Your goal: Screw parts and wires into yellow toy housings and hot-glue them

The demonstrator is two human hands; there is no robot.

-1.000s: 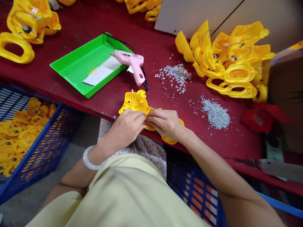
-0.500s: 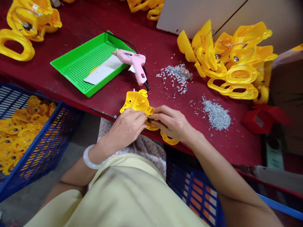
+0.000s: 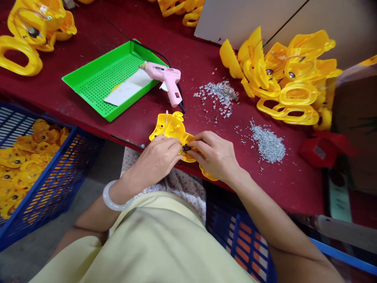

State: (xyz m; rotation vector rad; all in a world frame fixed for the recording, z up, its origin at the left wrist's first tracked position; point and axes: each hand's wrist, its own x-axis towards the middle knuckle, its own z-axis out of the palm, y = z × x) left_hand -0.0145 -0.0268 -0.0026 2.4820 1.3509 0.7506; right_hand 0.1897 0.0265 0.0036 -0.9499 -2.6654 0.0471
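Note:
A yellow plastic shell half [image 3: 172, 125] lies open at the table's front edge, its hollow inside facing up. My left hand [image 3: 156, 157] grips its near side, fingers closed. A thin pale rod [image 3: 166, 121] sticks up over the shell beside my left knuckles; its lower end is hidden. With fingers pinched, my right hand [image 3: 216, 153] holds a small black part [image 3: 185, 148] in the shell, between both hands' fingertips. Part of a yellow loop handle [image 3: 207, 173] shows under my right hand. My fingers cover some of the shell.
Beyond the shell lie a pink glue gun [image 3: 169, 80] and a green tray [image 3: 85, 96]. To the right are piles of silver screws [image 3: 269, 143] and small metal pieces [image 3: 219, 94], with yellow shells [image 3: 297, 78] behind. A blue crate [image 3: 53, 188] of yellow parts stands at left.
My right hand has shifted slightly and its fingers have opened up the view of the black part. My left hand stays in about the same place.

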